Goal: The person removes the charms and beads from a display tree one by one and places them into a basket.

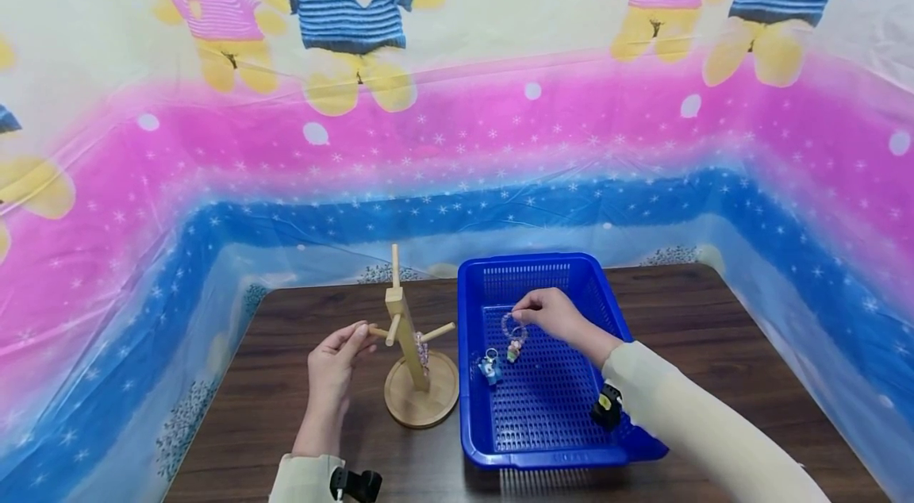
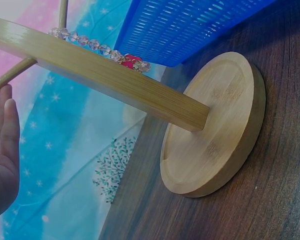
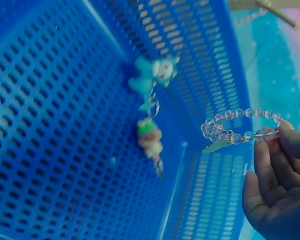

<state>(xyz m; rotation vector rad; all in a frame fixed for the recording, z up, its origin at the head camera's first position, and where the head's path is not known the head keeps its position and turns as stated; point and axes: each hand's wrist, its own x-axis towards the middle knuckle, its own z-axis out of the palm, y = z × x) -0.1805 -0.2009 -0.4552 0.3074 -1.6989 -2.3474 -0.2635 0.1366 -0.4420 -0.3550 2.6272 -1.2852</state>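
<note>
My right hand pinches a clear pinkish beaded bracelet between thumb and fingertips, and the loop hangs over the basket. A small pale charm dangles from it. On the left, my left hand pinches the end of a peg on the wooden stand. Another beaded bracelet, with a red piece, hangs along the stand's post from a different peg. Inside the blue basket lie a blue figure keychain and a small figure keychain with a green top.
The stand's round base sits on the dark wood table, just left of the basket. Behind the table hangs a printed cloth with bears and snowflakes.
</note>
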